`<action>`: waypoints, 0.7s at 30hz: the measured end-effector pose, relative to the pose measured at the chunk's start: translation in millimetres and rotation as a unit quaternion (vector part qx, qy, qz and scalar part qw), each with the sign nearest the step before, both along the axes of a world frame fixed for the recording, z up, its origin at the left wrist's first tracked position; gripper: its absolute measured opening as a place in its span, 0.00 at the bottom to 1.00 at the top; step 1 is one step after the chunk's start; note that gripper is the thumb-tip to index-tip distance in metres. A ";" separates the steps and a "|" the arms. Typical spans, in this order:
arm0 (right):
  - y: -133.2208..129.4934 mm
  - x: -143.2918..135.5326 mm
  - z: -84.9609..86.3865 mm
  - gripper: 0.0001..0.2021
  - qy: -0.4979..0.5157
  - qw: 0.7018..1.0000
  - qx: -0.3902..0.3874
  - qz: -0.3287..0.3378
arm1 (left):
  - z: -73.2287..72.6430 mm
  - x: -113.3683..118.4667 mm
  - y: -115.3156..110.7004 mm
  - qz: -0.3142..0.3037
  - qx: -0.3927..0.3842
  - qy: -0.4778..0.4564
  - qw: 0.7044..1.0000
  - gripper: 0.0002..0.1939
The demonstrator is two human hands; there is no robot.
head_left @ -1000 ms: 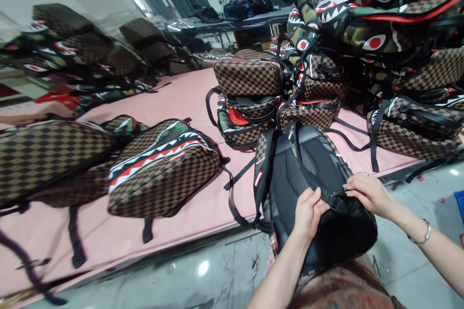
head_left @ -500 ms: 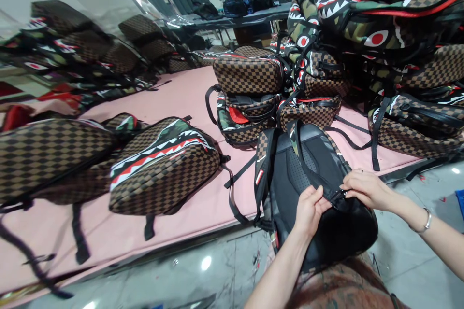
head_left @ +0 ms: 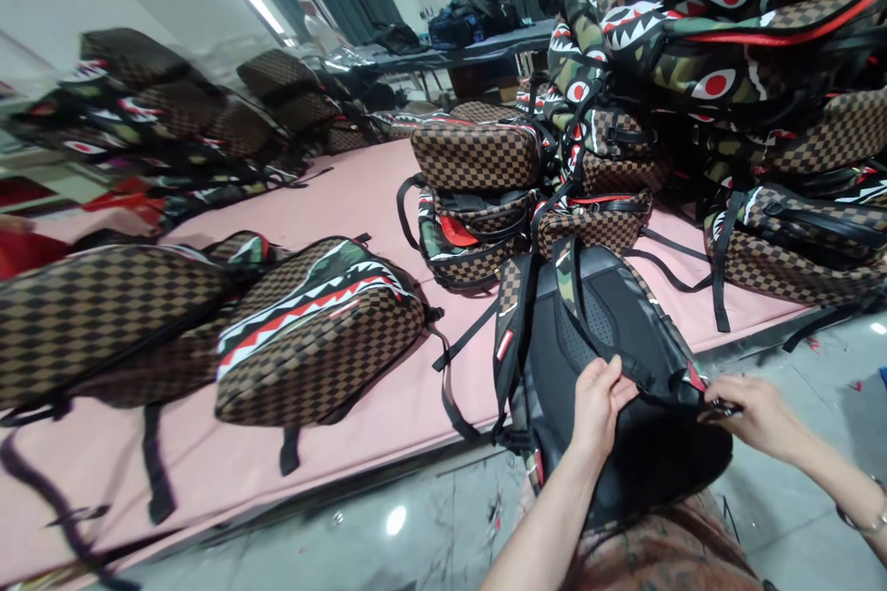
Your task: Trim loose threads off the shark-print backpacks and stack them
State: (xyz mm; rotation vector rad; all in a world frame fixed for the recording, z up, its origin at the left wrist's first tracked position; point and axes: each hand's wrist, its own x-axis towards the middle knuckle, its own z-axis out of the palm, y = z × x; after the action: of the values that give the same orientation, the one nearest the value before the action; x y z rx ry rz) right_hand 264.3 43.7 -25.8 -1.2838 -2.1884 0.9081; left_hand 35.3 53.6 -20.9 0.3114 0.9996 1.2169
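A backpack (head_left: 634,471) leans on the pink table's edge above my lap, its black padded back facing me. Its two shoulder straps, one of them a camouflage-and-black shoulder strap (head_left: 578,305), run down the back panel. My left hand (head_left: 601,397) is closed on the lower part of that strap, thumb on top, beside a black buckle. At the bag's lower right side, my right hand (head_left: 752,416) is closed around a small dark piece (head_left: 721,409); blur hides whether it is a strap end or a tool.
Checkered backpacks with a shark-mouth print, such as this backpack (head_left: 325,332), lie on the pink table (head_left: 333,203) at left. Stacked bags (head_left: 478,157) stand behind my bag, and a tall pile (head_left: 721,46) rises at right. Loose straps hang over the table's front edge.
My right hand has left the buckle beside my left hand and moved right and slightly down, to the bag's side, with a dark piece in its fingers. My left hand keeps its hold.
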 end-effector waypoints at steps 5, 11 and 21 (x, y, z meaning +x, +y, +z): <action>-29.6 -26.2 6.6 0.19 0.218 0.913 -0.313 -0.145 | -6.6 5.2 -22.3 0.029 0.173 0.272 0.946 0.12; -16.7 -76.4 5.3 0.21 0.362 0.829 -0.384 -0.184 | -5.9 5.6 -65.2 -0.187 0.457 0.409 0.767 0.16; -38.9 -86.2 -36.7 0.17 0.121 0.967 -0.178 -0.134 | 71.7 -93.9 -43.7 0.122 0.165 0.007 0.979 0.10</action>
State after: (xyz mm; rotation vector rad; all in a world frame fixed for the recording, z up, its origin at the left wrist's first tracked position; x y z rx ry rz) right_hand 178.1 4.8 -62.5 -1.4949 -1.6653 1.3065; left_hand -58.6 9.9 50.8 0.4666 0.8622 1.6101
